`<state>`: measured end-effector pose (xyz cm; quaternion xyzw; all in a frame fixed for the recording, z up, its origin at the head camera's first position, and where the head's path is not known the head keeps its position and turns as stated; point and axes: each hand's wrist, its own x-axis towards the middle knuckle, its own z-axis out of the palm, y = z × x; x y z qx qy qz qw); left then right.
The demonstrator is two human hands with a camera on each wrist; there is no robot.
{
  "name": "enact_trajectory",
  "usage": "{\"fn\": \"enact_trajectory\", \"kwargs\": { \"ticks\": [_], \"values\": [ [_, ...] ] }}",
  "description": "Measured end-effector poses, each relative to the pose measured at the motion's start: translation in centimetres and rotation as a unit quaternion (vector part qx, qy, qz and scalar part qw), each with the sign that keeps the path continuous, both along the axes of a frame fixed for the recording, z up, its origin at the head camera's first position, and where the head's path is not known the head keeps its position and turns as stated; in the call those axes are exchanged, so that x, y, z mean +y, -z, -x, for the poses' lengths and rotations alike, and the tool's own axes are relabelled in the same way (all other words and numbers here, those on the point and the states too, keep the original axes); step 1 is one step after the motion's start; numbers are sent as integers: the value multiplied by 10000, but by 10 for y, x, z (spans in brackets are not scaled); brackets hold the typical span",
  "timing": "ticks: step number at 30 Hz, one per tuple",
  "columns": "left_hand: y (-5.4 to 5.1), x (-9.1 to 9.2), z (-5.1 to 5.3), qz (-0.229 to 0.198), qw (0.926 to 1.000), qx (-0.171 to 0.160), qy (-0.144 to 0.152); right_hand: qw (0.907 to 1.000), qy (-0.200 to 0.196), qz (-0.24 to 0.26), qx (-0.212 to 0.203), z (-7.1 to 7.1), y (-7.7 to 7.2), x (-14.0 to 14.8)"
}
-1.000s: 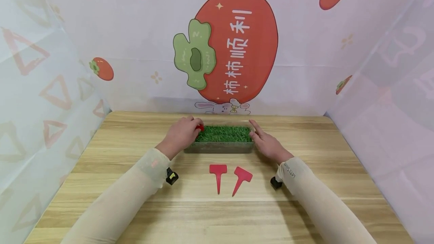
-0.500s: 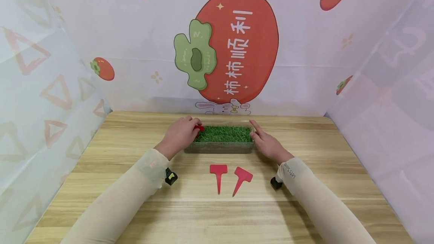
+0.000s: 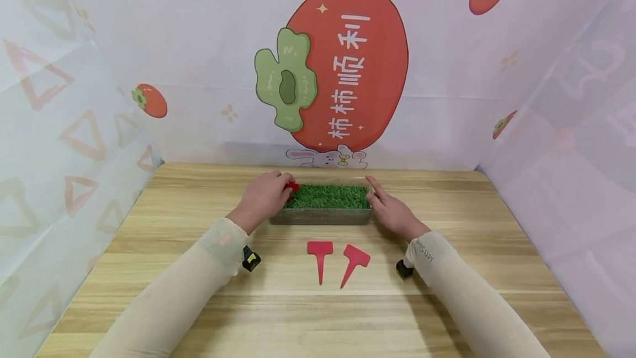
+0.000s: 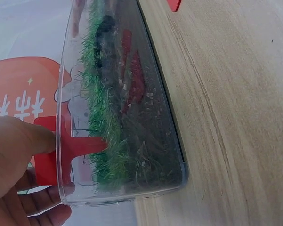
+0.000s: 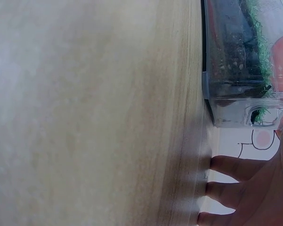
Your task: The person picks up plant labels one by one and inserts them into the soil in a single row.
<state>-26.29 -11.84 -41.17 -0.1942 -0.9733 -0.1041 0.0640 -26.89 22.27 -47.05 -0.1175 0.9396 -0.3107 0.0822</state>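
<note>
My left hand (image 3: 265,198) pinches the wide head of a red T-shaped plant label (image 4: 82,147) at the left end of a clear plastic box (image 3: 323,216). Green artificial grass (image 3: 330,196) fills the upper part of the box, and in the left wrist view the label's stem points down into it. At the box's right end, my right hand (image 3: 395,215) touches the rim with its index finger and thumb side. Its other fingers (image 5: 238,167) are spread, with their tips near the tabletop.
Two more red plant labels, one upright to my view (image 3: 320,247) and one slanted (image 3: 356,256), lie on the wooden table (image 3: 318,325) before the box. A printed cloth wall (image 3: 199,59) stands behind the table, with side cloths left and right.
</note>
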Motion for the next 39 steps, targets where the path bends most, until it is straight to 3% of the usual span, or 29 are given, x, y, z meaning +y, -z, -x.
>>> {"fn": "enact_trajectory", "kwargs": {
  "ticks": [8,17,34,39],
  "values": [
    [1,0,0,18,9999,-40,-91,10000,-15,-1,-19,0,0,0],
    [-4,2,-7,-100,9996,-152,-235,10000,-14,1,-26,1,0,1],
    [-9,2,-28,-602,9922,1061,242,10000,14,18,-69,1,-2,0],
    [-13,9,-41,-613,9888,1231,576,10000,-7,12,-37,0,-1,0]
  ]
}}
